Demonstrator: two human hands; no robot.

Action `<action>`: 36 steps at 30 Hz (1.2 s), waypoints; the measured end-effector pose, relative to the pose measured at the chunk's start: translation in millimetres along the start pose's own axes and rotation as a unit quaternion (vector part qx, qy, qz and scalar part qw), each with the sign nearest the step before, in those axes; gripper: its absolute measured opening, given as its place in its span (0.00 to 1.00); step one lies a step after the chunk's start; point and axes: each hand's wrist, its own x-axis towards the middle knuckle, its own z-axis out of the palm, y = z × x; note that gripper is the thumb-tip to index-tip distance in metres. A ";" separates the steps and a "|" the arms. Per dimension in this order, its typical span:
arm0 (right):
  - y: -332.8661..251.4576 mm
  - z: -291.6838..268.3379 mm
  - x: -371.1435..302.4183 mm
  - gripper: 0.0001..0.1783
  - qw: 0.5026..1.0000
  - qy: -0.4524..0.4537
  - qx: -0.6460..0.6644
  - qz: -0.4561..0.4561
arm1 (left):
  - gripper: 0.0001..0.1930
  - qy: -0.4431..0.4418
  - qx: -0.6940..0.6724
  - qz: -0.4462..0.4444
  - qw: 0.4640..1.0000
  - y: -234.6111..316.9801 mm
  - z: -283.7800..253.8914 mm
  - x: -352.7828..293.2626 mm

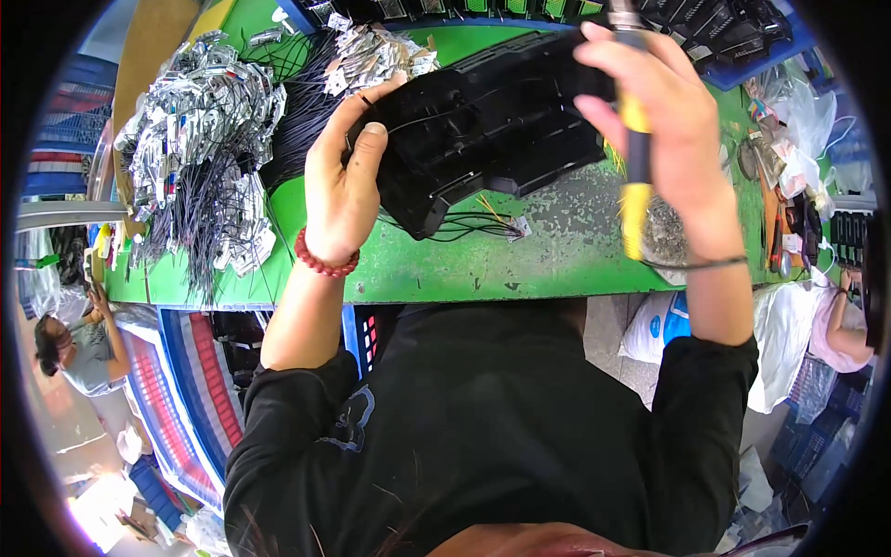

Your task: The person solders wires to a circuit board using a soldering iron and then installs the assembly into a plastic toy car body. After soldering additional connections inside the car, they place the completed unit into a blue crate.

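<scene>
A long black plastic housing [483, 121], with ribs and recesses inside, is held tilted above the green table. My left hand [353, 158], wearing a red bead bracelet, is closed on its left end, thumb on the near side. At its right end is my right hand [664, 121], with thumb and fingertips by the housing's edge. The same hand holds a soldering iron [635, 190] with a yellow-and-black handle and a metal collar pointing away from me. Its tip is out of the picture. Below the housing lie thin black wires [464, 223] with a small light-coloured tag.
Bundles of black wires with silvery tags [209, 130] cover the table's left, with another pile [376, 56] farther back. Blue crates of black parts [733, 37] stand behind. A round grey dish [664, 232] sits near my right wrist. Two other people are at the sides.
</scene>
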 end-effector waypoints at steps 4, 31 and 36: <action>-1.3 25.8 16.0 0.23 0.997 0.024 -0.067 -0.026 | 0.16 0.062 0.058 0.002 0.996 -18.6 1.4 -9.1; 4.6 88.3 -29.3 0.14 0.986 -0.057 -0.138 -0.069 | 0.09 -0.065 0.511 0.240 0.823 -0.6 56.2 -6.6; 11.5 87.0 -23.1 0.10 0.982 -0.041 -0.164 -0.089 | 0.06 -0.147 0.425 0.251 0.857 -17.8 86.2 -26.6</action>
